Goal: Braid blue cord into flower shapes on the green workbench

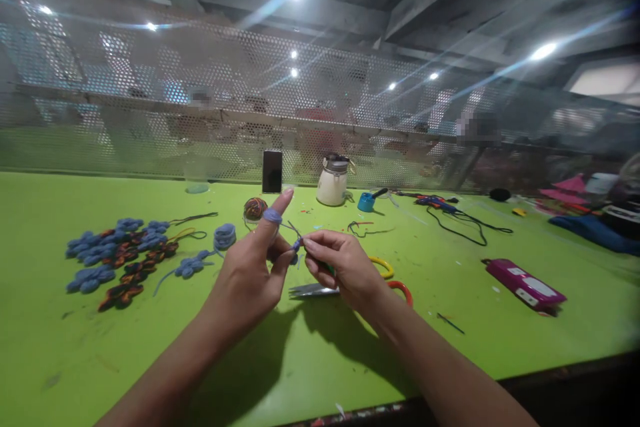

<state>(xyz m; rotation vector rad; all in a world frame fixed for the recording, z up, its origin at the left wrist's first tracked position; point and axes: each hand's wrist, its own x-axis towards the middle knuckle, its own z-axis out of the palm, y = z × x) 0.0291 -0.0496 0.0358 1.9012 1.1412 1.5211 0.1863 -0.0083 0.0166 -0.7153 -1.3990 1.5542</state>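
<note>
My left hand (247,273) pinches a small blue crochet piece (295,248) between thumb and fingers. Blue yarn (273,215) is wound round its raised index finger and runs to the piece. Closed at the piece's right side, my right hand (345,263) grips a crochet hook (329,269); a bit of its green handle shows, the rest is hidden by the fingers. Under the right hand lie scissors (314,290) with yellow and orange handles. Left of my hands are a small blue yarn roll (225,237), a blue crocheted flower (191,265) and several blue and dark-orange crocheted flowers (95,247).
Behind my hands are a multicoloured yarn ball (255,207), an upright phone (272,171), a cream jug (332,185) and a blue pot (366,201). A corded glue gun (440,204) and a purple power strip (525,285) lie right. A perforated screen (240,113) borders the green table (75,360).
</note>
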